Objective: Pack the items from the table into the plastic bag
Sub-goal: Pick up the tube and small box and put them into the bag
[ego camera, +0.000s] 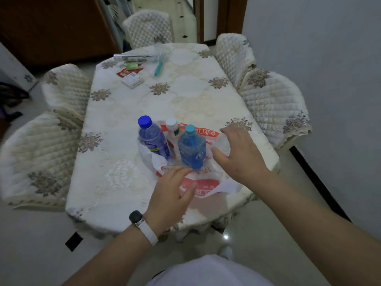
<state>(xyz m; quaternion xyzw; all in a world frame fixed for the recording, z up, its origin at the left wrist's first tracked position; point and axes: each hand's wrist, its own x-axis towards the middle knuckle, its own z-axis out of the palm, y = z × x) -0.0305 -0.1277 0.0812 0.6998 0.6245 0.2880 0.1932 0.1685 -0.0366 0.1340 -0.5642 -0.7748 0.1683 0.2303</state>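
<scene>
A white plastic bag (199,185) with red print lies crumpled near the table's front edge. Three bottles stand upright in or on it: one with a dark blue cap (151,138), a white-capped one (172,131) behind, and a blue one with a teal cap (192,148). My left hand (172,193), with a watch on the wrist, hovers over the bag's near side, fingers apart, just below the teal-capped bottle. My right hand (240,153) is spread over the bag's right edge, fingertips on or close to the plastic. Whether either hand pinches the bag is unclear.
At the table's far end lie a long silver tube box (133,57), a green packet (131,66), red sachets (123,73), a small white box (132,79) and a teal toothbrush (159,67). Quilted chairs (274,104) surround the table; a wall is on the right.
</scene>
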